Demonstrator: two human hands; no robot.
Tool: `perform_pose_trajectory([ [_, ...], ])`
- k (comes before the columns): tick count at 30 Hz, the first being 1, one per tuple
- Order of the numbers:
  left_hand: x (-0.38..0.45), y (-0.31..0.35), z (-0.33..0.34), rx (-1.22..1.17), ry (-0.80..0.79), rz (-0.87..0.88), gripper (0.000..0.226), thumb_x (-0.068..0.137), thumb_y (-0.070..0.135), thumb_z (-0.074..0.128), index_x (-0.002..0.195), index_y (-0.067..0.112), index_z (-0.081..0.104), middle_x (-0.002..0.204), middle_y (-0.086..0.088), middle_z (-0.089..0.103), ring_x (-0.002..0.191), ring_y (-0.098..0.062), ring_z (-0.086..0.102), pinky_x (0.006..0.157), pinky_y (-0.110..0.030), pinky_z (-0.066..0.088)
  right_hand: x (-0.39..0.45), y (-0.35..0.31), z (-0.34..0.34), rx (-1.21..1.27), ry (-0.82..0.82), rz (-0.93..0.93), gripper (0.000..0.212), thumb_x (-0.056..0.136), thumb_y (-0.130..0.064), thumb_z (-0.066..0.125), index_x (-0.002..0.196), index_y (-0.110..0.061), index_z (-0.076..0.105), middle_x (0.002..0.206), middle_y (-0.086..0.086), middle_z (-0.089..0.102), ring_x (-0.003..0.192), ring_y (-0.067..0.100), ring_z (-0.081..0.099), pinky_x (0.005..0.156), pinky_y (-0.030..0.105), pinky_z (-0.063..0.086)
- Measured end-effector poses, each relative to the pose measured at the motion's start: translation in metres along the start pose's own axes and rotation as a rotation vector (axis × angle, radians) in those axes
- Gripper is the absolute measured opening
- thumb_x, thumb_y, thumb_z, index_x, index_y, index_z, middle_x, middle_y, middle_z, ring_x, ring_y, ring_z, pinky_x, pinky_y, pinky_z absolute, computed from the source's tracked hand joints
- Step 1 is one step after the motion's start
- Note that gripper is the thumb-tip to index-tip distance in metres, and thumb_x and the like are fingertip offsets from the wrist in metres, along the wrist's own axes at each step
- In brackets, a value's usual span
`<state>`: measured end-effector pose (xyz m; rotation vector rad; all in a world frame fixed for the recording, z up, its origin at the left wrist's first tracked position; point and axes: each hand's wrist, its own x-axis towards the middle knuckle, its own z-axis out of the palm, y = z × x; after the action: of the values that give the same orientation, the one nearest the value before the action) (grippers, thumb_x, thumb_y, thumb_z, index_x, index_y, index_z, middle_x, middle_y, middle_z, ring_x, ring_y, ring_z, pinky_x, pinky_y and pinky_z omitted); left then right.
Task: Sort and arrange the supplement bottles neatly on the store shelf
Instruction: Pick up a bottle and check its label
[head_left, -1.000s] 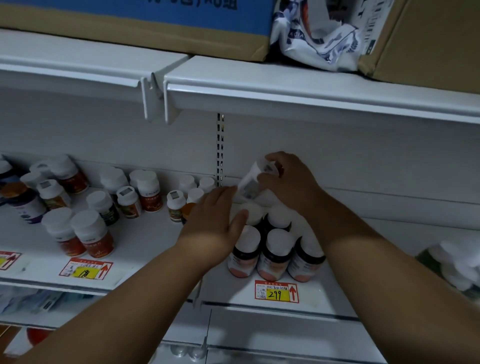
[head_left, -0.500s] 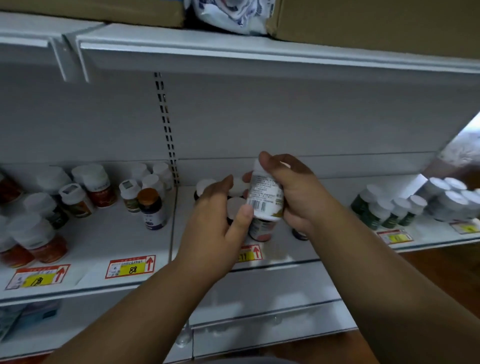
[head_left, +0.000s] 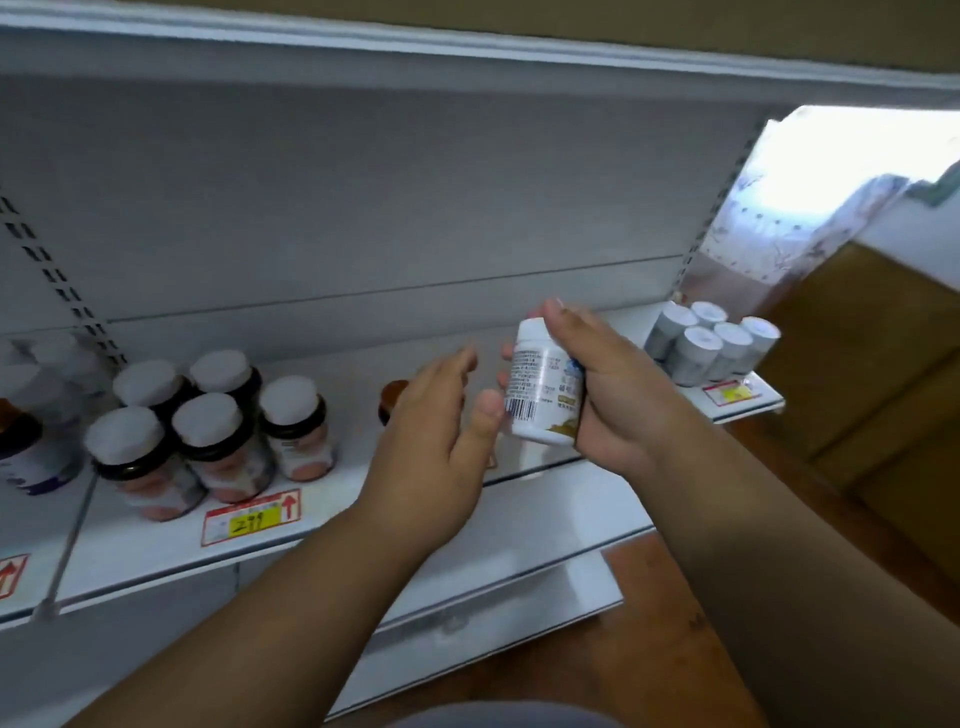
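My right hand grips a white supplement bottle with a barcode label, held upright in front of the shelf. My left hand is beside it with fingers loosely extended, its thumb close to the bottle's label. A cluster of dark bottles with white caps and pink labels stands on the shelf to the left. A brown-capped bottle is partly hidden behind my left hand. Several white bottles stand grouped at the shelf's right end.
A yellow price tag sits on the shelf's front edge. More bottles stand at the far left. An upper shelf overhangs. Wooden flooring and a patterned bag lie to the right.
The view has swung to the right along the shelf. My right hand has carried the white bottle away from the dark-bottle cluster, and my left hand has come off the bottles.
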<state>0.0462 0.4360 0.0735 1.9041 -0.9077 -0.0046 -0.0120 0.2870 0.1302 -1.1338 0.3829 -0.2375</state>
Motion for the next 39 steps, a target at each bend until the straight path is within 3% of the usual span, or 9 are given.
perform_pose_trajectory([
  [5,0.016,0.044,0.070,-0.093,-0.014,-0.019,0.079,0.083,0.080,0.011,0.141,0.033,0.037,0.125,0.020,0.046,0.119,0.002,0.043,0.100,-0.020,0.032,-0.009,-0.024,-0.073,-0.041,0.002,-0.001,0.033,0.063,-0.038,0.077,0.084,-0.016,0.064,0.087,0.013,0.066,0.075,0.026,0.067,0.079,0.052,0.055],
  [9,0.010,0.051,0.080,-0.044,-0.011,-0.067,0.061,0.084,0.077,0.014,0.133,0.047,0.035,0.120,0.025,0.045,0.114,0.014,0.041,0.095,-0.011,0.031,-0.003,-0.022,-0.088,0.073,-0.049,0.088,0.029,0.085,-0.031,0.067,0.104,-0.010,0.064,0.103,0.018,0.061,0.095,0.034,0.061,0.089,0.066,0.047],
  [12,-0.003,0.045,0.067,-0.020,0.039,-0.144,0.082,0.082,0.080,0.014,0.142,0.030,0.040,0.131,0.014,0.047,0.120,0.003,0.044,0.099,-0.022,0.037,0.000,-0.017,-0.076,0.118,-0.089,0.110,0.024,0.095,-0.019,0.050,0.111,-0.004,0.062,0.097,0.015,0.062,0.092,0.029,0.062,0.090,0.060,0.049],
  [16,-0.035,0.032,0.031,-0.034,0.143,-0.158,0.075,0.087,0.074,0.020,0.140,0.026,0.043,0.130,0.011,0.051,0.122,-0.004,0.047,0.103,-0.029,0.038,-0.011,0.004,-0.030,0.069,-0.199,0.079,0.021,0.088,-0.024,0.061,0.103,-0.010,0.060,0.088,0.011,0.066,0.085,0.026,0.066,0.084,0.062,0.052],
  [20,-0.074,0.016,-0.030,-0.021,0.209,-0.135,0.058,0.087,0.076,0.018,0.134,0.049,0.040,0.125,0.025,0.052,0.121,0.003,0.046,0.104,-0.028,0.039,-0.029,0.033,0.041,0.012,-0.310,0.097,0.033,0.072,-0.035,0.071,0.096,-0.014,0.061,0.087,0.010,0.067,0.088,0.030,0.065,0.090,0.064,0.048],
  [24,-0.145,-0.023,-0.129,0.070,0.302,-0.193,0.079,0.088,0.075,0.017,0.142,0.022,0.043,0.131,0.007,0.052,0.124,-0.007,0.047,0.104,-0.041,0.039,-0.051,0.083,0.153,0.028,-0.430,0.131,0.034,0.072,-0.034,0.070,0.097,-0.012,0.061,0.085,0.010,0.067,0.088,0.028,0.066,0.088,0.057,0.052],
  [31,-0.295,-0.063,-0.314,0.260,0.530,-0.449,0.083,0.082,0.080,0.015,0.144,0.029,0.038,0.137,0.013,0.045,0.126,-0.003,0.043,0.105,-0.039,0.039,-0.098,0.183,0.386,-0.008,-0.695,0.229,0.029,0.073,-0.037,0.066,0.090,-0.014,0.061,0.072,0.004,0.065,0.073,0.020,0.064,0.087,0.051,0.051],
  [36,-0.359,-0.090,-0.401,0.328,0.705,-0.561,0.074,0.085,0.071,0.017,0.142,0.029,0.041,0.134,0.014,0.047,0.121,0.002,0.042,0.099,-0.026,0.038,-0.119,0.231,0.507,-0.066,-0.802,0.312,0.024,0.091,-0.036,0.056,0.096,-0.014,0.063,0.087,0.009,0.067,0.088,0.026,0.064,0.094,0.056,0.050],
  [39,-0.379,-0.118,-0.439,0.325,0.757,-0.620,0.069,0.085,0.069,0.016,0.141,0.035,0.038,0.129,0.020,0.044,0.118,0.005,0.041,0.096,-0.022,0.037,-0.114,0.262,0.559,-0.114,-0.873,0.366,0.026,0.093,-0.035,0.055,0.101,-0.012,0.063,0.088,0.010,0.069,0.084,0.024,0.069,0.083,0.050,0.056],
])
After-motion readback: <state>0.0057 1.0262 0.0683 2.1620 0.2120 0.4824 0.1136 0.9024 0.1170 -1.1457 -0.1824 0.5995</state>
